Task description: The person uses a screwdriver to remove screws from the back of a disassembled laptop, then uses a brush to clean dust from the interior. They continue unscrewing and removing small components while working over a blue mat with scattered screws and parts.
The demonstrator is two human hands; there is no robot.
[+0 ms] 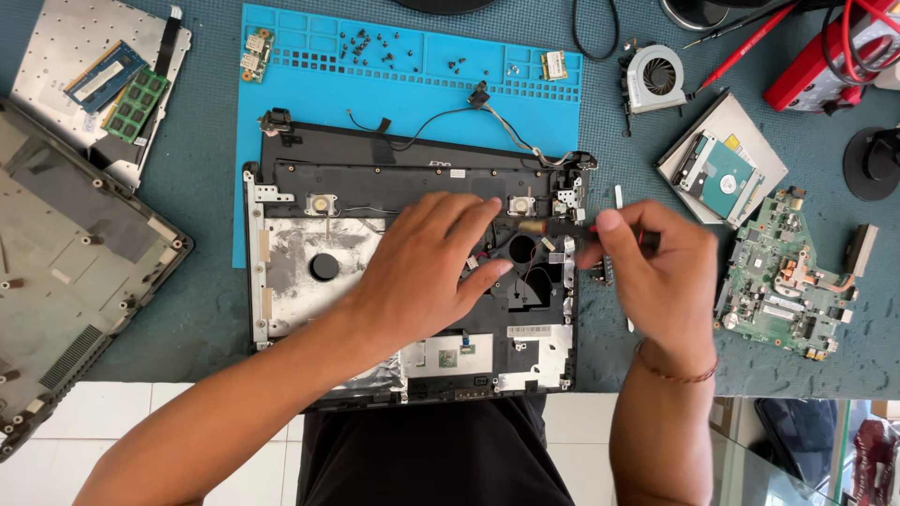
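Left hand lay flat, empty, steadying the stripped laptop palmrest shell. Right hand gripped a red-handled screwdriver at the right hinge; likely unscrewing; next needs a steady, square tip.

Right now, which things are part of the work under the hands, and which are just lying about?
In hand:
left hand resting on the opened laptop shell
right hand holding a red-handled tool

Lying about:
cooling fan
hard drive
green mainboard
memory sticks
loose screws on the blue mat
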